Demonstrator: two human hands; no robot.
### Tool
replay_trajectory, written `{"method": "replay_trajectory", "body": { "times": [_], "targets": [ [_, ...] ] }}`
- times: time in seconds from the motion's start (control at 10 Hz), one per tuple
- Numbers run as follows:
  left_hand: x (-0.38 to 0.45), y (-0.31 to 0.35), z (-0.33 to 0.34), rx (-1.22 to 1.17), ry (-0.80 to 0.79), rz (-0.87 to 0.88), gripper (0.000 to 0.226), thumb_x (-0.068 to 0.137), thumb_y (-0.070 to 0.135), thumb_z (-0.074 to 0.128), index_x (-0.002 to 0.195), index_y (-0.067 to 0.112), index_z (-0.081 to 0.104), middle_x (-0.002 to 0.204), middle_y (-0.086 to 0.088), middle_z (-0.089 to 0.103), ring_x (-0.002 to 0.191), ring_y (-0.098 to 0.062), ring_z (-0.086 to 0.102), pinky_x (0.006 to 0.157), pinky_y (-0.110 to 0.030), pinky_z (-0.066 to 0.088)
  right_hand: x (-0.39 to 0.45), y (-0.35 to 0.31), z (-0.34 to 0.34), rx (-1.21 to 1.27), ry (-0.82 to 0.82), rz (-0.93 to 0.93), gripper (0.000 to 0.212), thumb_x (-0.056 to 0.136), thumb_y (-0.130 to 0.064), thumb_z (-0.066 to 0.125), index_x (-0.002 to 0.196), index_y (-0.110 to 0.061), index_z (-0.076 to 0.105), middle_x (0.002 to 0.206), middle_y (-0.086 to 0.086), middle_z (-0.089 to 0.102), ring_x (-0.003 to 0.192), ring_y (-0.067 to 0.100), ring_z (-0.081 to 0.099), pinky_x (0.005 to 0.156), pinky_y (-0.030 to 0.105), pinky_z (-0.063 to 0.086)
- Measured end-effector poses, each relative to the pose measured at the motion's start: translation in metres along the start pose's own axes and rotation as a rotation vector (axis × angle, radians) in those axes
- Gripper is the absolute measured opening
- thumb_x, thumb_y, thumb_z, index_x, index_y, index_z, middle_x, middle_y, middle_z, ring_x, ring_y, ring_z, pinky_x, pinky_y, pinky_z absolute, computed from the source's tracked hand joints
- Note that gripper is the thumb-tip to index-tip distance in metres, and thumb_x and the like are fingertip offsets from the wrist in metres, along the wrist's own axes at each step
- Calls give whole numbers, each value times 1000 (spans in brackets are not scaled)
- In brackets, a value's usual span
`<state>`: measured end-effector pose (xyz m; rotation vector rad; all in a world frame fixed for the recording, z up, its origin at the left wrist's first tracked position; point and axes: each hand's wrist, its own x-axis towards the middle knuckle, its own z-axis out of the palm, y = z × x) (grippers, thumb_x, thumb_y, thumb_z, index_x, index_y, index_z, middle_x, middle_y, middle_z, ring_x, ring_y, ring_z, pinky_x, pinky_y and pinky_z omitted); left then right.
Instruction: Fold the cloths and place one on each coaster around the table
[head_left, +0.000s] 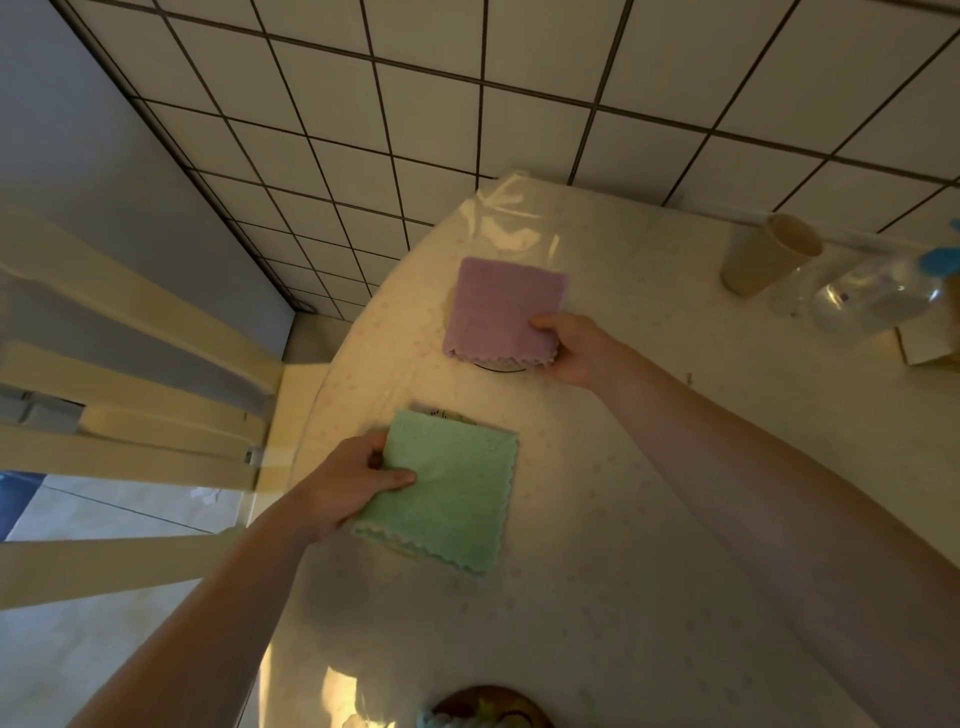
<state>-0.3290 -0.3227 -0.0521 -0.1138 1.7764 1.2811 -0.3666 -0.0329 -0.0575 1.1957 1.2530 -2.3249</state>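
A folded green cloth lies near the table's left edge, and my left hand grips its left side, thumb on top. A corner of a coaster peeks out past the cloth's far edge. Farther along, a folded purple cloth rests over a round coaster, of which only a dark rim shows at the near side. My right hand pinches that cloth's near right corner. Another coaster with something pale on it shows at the bottom edge.
The table has a pale glossy cover. A beige cup and a clear plastic bottle with a blue cap stand at the far right. A cream slatted chair stands left of the table, over a tiled floor.
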Motion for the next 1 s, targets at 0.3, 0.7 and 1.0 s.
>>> {"method": "replay_trajectory", "body": {
  "times": [0.3,0.7,1.0],
  "targets": [
    [-7,4,-6,347,143,61,30,79,25,76,106,19,63,98,0,67,92,-17,64,83,-38,53,-11,-6,-12,-791,325,-87,27,77,-32,66,88,-9,59,83,12,64,65,24,64,60,32,57],
    [-9,-12,-14,405,357,107,19,78,5,74,92,15,66,89,-4,67,77,-14,61,68,-22,50,-55,12,-26,-1076,356,-177,20,84,-19,56,89,0,62,81,13,71,70,26,70,67,37,59],
    [-61,-20,-3,468,486,232,4,88,18,59,89,20,62,91,-2,65,87,-23,60,70,-27,40,-152,66,-65,-962,402,-293,10,81,-16,52,75,-19,59,87,10,72,82,28,69,73,40,58]
  ]
}}
